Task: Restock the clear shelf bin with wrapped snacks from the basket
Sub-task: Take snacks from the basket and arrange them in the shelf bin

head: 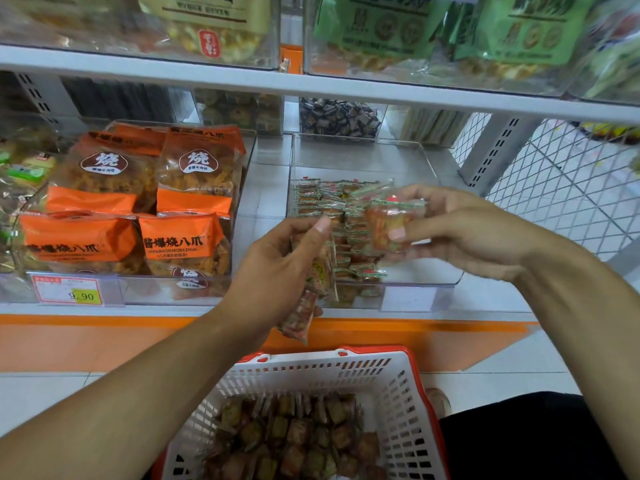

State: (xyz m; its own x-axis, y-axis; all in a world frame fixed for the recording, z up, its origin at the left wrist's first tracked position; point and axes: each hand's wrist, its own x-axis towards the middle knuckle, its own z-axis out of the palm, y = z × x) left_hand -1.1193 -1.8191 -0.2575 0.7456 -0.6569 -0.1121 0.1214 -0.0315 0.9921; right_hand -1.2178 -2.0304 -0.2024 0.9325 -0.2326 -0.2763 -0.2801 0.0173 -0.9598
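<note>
My left hand (277, 268) grips a stack of snacks (313, 285); my right hand (450, 226) pinches one snack (391, 223) over the bin (408, 282); the basket (398, 386) sits at six o'clock, holding more.

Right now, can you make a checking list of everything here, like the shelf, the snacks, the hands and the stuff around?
Surface: grey shelf with orange front edge.
Job's things: clear bin partly filled with wrapped snacks, back part bare; white basket with red rim below holds many more.
Clutter: orange snack bags in the neighbouring bin; price tag.
Hands: left hand grips a bunch of packets; right hand pinches packets over the bin.
Cables: nothing seen.
Surroundings: upper shelf of green bags; wire mesh on the right; tiled floor.
</note>
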